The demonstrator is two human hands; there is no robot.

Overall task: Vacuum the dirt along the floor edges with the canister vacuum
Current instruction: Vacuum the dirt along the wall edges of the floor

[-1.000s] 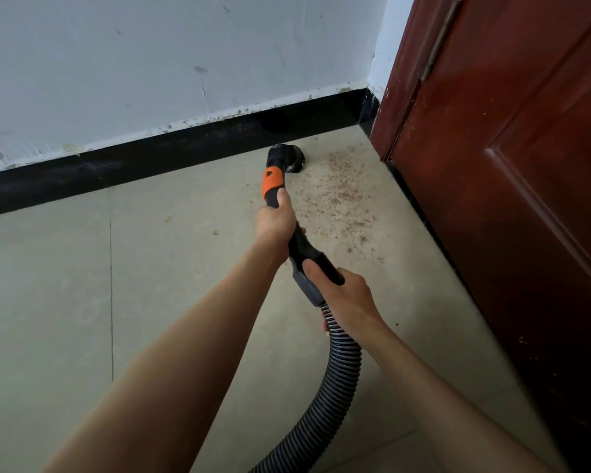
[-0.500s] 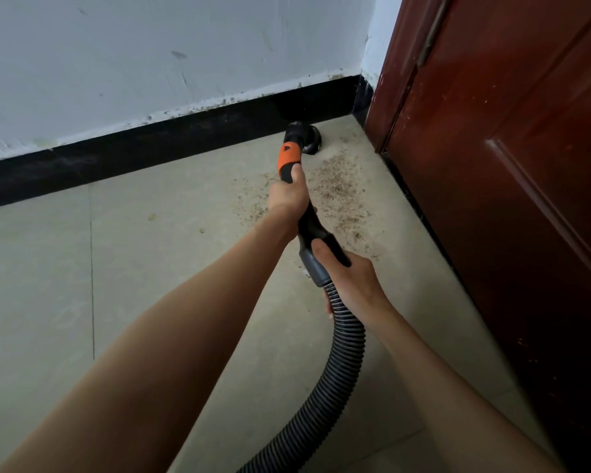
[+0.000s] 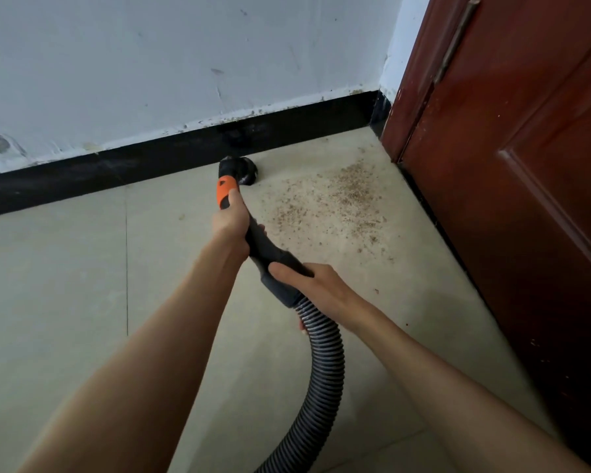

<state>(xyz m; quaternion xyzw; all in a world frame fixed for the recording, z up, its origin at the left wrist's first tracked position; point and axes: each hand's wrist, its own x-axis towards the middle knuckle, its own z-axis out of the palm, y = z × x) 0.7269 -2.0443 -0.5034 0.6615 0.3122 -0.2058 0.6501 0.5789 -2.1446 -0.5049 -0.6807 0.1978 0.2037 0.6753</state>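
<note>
Vacuum nozzle (image 3: pixel 241 169) at baseboard (image 3: pixel 151 165); both grips clamp wand (image 3: pixel 270 250); dirt (image 3: pixel 335 196) rightward.

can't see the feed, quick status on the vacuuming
Left hand and right hand both grip the wand. Nozzle at the baseboard. Dirt remains rightward, nothing blocking.

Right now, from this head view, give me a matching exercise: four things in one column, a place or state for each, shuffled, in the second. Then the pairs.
Things
1. left hand
2. right hand
3. nozzle
4. dirt

Places or states
A. scattered on the floor near the door
B. grips the wand just below the orange band
C. down on the floor beside the black skirting
D. grips the grey cuff where the ribbed hose begins

Pairs: 1-B, 2-D, 3-C, 4-A
</note>
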